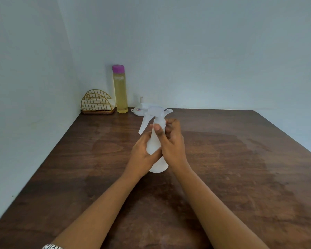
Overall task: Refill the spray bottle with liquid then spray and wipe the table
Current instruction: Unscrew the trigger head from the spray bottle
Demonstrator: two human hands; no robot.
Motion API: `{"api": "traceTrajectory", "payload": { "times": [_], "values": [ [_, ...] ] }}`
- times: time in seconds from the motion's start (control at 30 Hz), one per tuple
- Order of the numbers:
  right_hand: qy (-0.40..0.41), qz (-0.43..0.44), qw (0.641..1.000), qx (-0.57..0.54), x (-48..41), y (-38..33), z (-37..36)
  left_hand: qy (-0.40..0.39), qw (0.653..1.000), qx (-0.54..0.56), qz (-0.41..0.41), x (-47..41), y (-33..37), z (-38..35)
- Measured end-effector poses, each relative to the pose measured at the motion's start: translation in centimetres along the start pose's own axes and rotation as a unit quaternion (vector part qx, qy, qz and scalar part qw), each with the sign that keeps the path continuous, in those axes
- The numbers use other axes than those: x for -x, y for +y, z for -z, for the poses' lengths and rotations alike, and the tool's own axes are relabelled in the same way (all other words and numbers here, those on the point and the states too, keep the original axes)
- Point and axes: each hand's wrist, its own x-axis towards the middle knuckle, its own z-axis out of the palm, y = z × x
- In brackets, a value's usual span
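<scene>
Two curled hands (142, 155) (173, 144) round spray bottle (152, 143)

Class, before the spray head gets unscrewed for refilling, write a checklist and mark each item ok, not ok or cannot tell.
1. Upright spray bottle, body gripped by left hand: ok.
2. Its neck collar pinched by right hand: ok.
3. Opened yellow refill bottle: not ok, purple cap on.
4. Nearby funnel on the table: ok.
5. Ready cloth in wire holder: ok.
6. Liquid level in spray bottle: cannot tell.
</scene>
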Motion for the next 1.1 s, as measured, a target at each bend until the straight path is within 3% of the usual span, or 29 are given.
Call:
{"api": "traceTrajectory", "payload": {
  "times": [0.23, 0.43, 0.67, 0.9, 1.0, 1.1],
  "values": [
    [-0.028, -0.011, 0.999, -0.043, 0.1, 0.0, 0.4, 0.004, 1.000, 0.002, 0.007, -0.1, -0.4, -0.2],
    [0.037, -0.001, 0.999, 0.013, 0.3, 0.1, -0.1, 0.004, 1.000, 0.018, 0.011, -0.1, -0.4, -0.2],
    [-0.010, 0.005, 1.000, -0.029, 0.7, 0.1, 0.0, 0.014, 0.999, 0.037, 0.029, -0.3, -0.7, -0.3],
    [0.057, 0.006, 0.996, 0.073, 0.5, -0.2, -0.4, 0.010, 0.998, 0.055, 0.038, -0.1, -0.8, -0.3],
    [0.054, 0.009, 0.993, 0.103, 0.6, -0.2, -0.3, 0.005, 0.997, 0.055, 0.044, -0.1, -0.9, -0.2],
    [0.025, 0.002, 0.997, 0.066, 0.4, -0.9, 0.1, 0.000, 0.997, 0.058, 0.051, 0.0, -0.9, -0.1]
  ]
}}
